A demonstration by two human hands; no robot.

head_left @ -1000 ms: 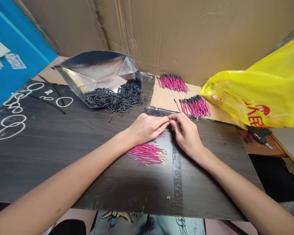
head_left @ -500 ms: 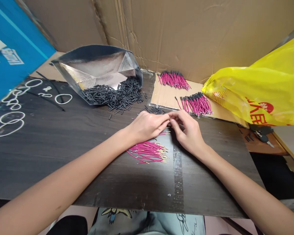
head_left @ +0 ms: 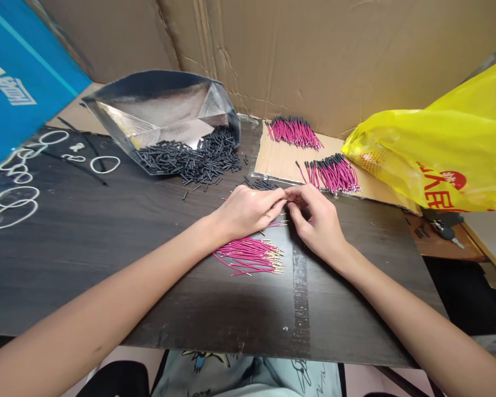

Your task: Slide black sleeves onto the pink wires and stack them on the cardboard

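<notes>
My left hand (head_left: 254,207) is closed in a pinch, its fingertips meeting those of my right hand (head_left: 317,218). The thumb and index finger of my right hand are also pinched together. A tiny glint shows between the two hands, but the fingers cover what they hold. Pink wires with gold metal pins (head_left: 252,256) lie in a bunch on the table just below my left hand. A few more stick out from under that hand. Short black sleeves (head_left: 262,184) lie loose just beyond my fingers.
An opened silver-lined bag (head_left: 177,118) spills black sleeves at the back. Pink wires with black ends (head_left: 334,173) lie in two groups on a cardboard sheet (head_left: 268,160). White rubber bands (head_left: 105,165) lie left. A yellow plastic bag (head_left: 434,143) and keys (head_left: 448,234) are right.
The fingertips of my right hand have shifted very slightly, and a small glint now shows between the hands. The view has moved a little; the wires and bags stay in place.
</notes>
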